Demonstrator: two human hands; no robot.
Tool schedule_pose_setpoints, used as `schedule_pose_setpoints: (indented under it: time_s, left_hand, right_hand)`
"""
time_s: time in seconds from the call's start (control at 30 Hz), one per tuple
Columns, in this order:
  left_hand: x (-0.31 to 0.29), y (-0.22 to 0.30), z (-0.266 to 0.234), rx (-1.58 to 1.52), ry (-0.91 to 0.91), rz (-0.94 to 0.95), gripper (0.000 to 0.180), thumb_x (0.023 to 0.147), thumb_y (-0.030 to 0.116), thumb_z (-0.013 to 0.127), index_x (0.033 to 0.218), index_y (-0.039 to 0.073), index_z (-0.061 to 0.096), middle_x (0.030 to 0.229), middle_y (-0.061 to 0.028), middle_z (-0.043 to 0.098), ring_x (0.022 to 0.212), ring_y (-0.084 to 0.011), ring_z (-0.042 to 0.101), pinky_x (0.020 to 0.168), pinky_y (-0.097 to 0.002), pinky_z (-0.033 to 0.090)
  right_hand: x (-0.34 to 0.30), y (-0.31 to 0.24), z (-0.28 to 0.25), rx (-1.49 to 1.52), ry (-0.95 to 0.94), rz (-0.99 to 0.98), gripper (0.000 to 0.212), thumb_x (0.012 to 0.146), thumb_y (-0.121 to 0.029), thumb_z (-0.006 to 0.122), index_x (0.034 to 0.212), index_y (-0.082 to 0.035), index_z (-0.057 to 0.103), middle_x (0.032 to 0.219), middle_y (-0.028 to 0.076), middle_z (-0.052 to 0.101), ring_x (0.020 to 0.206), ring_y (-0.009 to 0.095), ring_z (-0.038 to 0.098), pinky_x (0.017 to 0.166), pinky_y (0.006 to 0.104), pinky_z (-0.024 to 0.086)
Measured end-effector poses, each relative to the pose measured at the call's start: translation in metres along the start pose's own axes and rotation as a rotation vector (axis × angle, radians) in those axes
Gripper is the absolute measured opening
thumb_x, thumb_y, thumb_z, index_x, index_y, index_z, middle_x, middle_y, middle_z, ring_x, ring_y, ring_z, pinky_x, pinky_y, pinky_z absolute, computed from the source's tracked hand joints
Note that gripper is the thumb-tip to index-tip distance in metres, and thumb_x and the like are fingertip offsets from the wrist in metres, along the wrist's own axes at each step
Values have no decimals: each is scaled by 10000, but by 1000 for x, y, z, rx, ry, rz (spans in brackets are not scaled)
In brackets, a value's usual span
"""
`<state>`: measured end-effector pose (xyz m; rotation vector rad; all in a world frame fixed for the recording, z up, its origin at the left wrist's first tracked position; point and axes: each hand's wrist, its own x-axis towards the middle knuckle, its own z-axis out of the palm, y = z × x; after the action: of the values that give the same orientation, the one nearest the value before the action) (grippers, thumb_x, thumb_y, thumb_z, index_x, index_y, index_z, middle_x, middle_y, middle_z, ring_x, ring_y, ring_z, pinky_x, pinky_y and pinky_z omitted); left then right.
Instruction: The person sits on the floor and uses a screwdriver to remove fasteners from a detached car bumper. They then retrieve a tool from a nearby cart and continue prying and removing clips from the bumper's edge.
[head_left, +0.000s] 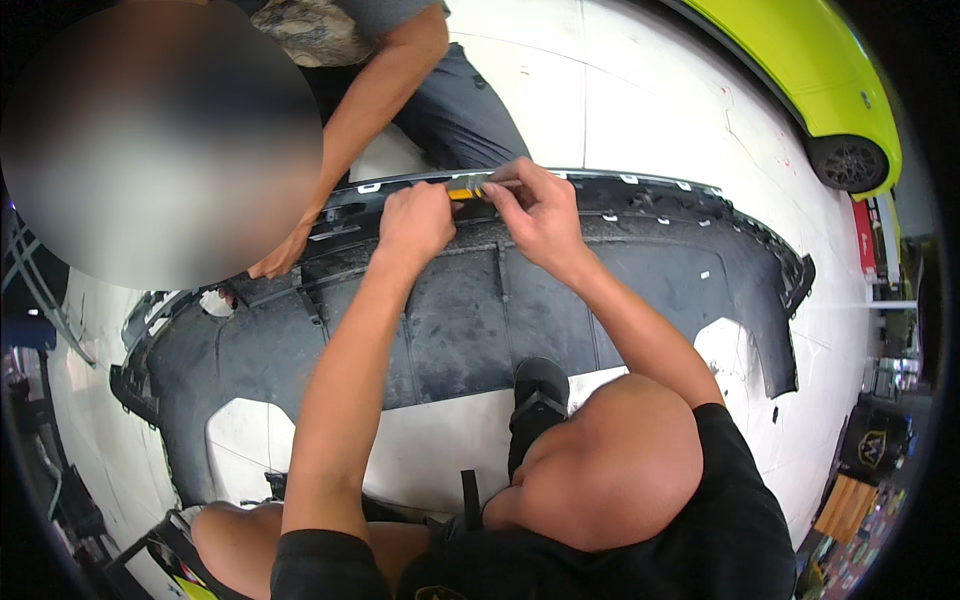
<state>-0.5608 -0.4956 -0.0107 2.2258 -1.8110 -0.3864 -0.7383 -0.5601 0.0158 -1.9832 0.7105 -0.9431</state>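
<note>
A large black car bumper [455, 340] lies on the floor in front of me, its ribbed inner side facing up. Over its far edge, my left hand [415, 225] is closed around a short tool with a yellow and dark handle [466, 190]. My right hand [540, 212] pinches at the other end of this tool, thumb and fingertips together. Whether those fingertips also hold a small part cannot be made out. Several white clips [630, 180] sit along the bumper's far rim.
Across the bumper, at the far left, another person crouches with a hand [285, 258] on its edge. A bright green car [820, 70] stands at the far right. My sandalled foot [541, 385] rests by the bumper's near edge on the white tiled floor [440, 445].
</note>
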Motion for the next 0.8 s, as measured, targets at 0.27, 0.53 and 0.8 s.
schedule_pose_setpoints:
  time_s: [0.27, 0.53, 0.8]
  left_hand:
    - [-20, -13, 9, -55, 183, -107, 287, 858, 295, 784, 951, 27, 748, 854, -219, 739, 929, -381, 728, 861, -493, 537]
    - [-33, -76, -40, -87, -42, -181, 286, 850, 141, 744, 1090, -1, 680, 1054, -271, 715, 1024, -422, 693, 875, -515, 538]
    - [-50, -77, -29, -187, 58, -126, 284, 818, 53, 671, 1099, 19, 680, 1047, -274, 708, 1073, -440, 657, 927, -529, 499]
  right_hand:
    - [42, 7, 12, -97, -191, -68, 117, 949, -62, 686, 965, 37, 626, 907, 186, 746, 837, 324, 749, 737, 399, 576]
    - [49, 16, 31, -200, -311, -166, 133, 955, -94, 667, 980, 9, 586, 954, 201, 740, 850, 402, 717, 748, 447, 563]
    - [91, -15, 64, -721, -527, -564, 148, 877, -65, 685, 1009, -11, 646, 938, 160, 710, 960, 359, 650, 802, 480, 551]
